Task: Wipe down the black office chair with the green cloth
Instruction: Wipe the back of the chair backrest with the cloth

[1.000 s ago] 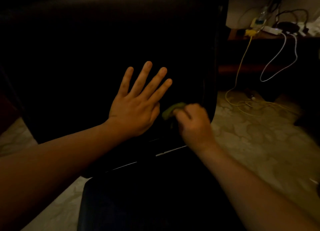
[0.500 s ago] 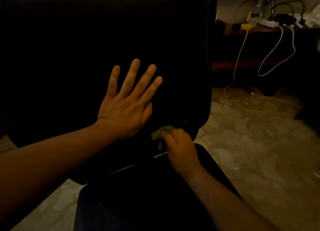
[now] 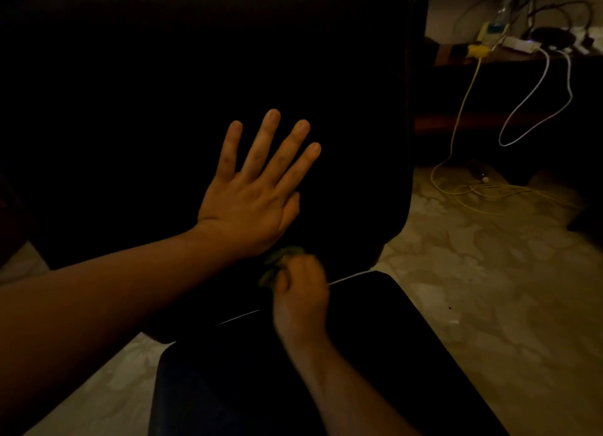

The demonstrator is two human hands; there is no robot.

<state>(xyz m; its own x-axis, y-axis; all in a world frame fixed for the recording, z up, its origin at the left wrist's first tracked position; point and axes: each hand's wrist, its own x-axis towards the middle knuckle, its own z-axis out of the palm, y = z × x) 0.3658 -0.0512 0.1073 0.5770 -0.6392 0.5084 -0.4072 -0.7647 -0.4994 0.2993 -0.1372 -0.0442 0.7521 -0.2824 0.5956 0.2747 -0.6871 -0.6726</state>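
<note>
The black office chair (image 3: 342, 93) fills the dim view, its backrest ahead and its seat (image 3: 375, 337) below. My left hand (image 3: 251, 200) lies flat on the backrest with fingers spread and straight. My right hand (image 3: 301, 292) grips the bunched green cloth (image 3: 277, 262) at the bottom of the backrest, where it meets the seat, just under my left palm. Most of the cloth is hidden inside my right fist.
A low wooden table (image 3: 456, 53) at the upper right carries chargers and a bottle. A yellow cable (image 3: 456, 161) and a white cable (image 3: 535, 109) hang from it onto the pale patterned floor (image 3: 489, 272) to the right of the chair.
My right hand has slid the cloth down and to the left along the backrest, from beside my left thumb to the seat joint. My left hand has stayed flat on the backrest.
</note>
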